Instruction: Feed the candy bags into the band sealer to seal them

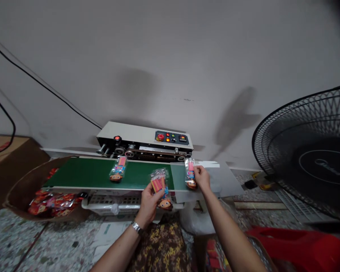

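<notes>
My left hand (147, 204) is closed round a clear packet (160, 187) of pink sticks with a cartoon face at its lower end, held above the near edge of the green conveyor belt (87, 173). My right hand (201, 178) pinches a second such packet (190, 173) at the belt's right end, next to the sealing machine (144, 141). A third packet (118, 170) lies on the belt further left, clear of both hands.
A brown box (25, 185) at the belt's left end holds several red packets. A big black fan (308, 151) stands to the right, a red plastic thing (294, 245) below it. A cardboard box (5, 158) sits far left. Cables run along the wall.
</notes>
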`<state>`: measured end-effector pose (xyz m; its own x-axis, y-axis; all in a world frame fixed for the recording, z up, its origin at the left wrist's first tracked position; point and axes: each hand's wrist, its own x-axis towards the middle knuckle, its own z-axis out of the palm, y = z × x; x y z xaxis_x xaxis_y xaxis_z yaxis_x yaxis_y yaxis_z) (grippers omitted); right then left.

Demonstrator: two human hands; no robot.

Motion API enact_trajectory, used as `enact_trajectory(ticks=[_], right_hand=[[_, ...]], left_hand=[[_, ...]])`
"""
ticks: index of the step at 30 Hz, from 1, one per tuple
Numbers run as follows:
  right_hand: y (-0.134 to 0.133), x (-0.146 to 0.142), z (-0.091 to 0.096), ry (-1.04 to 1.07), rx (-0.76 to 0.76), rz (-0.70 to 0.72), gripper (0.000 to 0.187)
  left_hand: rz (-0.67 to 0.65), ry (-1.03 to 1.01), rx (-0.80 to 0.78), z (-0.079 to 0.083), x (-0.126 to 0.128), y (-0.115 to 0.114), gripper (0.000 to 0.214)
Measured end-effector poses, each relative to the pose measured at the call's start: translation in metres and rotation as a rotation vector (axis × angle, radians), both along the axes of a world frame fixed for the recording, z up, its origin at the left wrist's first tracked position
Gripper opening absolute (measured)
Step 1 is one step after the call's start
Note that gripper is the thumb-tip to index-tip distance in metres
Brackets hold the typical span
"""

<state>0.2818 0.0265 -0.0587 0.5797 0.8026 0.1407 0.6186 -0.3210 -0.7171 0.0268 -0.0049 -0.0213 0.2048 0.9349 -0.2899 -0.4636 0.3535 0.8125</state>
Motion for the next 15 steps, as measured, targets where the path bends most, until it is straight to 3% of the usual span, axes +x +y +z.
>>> enact_trajectory(ticks=[4,9,12,15], right_hand=[[0.015,0.013,-0.008,-0.056,-0.126,-0.058,0.018],[0.031,-0.007,0.002,-0.098,-0.162,0.014,0.013],[0.025,-0.031,0.019,-0.119,-0.023,0.091,0.024],[0.003,-0.068,0.035,0.120,0.124,0.358,0.033]], left_hand=[[0.010,-0.014,-0.012,-0.002,-0.001,0.000,0.041],[0.038,-0.020,-0.014,0.000,0.000,0.002,0.043],[0.057,-0.028,-0.009,0.004,0.000,0.004,0.045],[0.072,-0.052,0.002,0.006,0.000,0.004,0.045]])
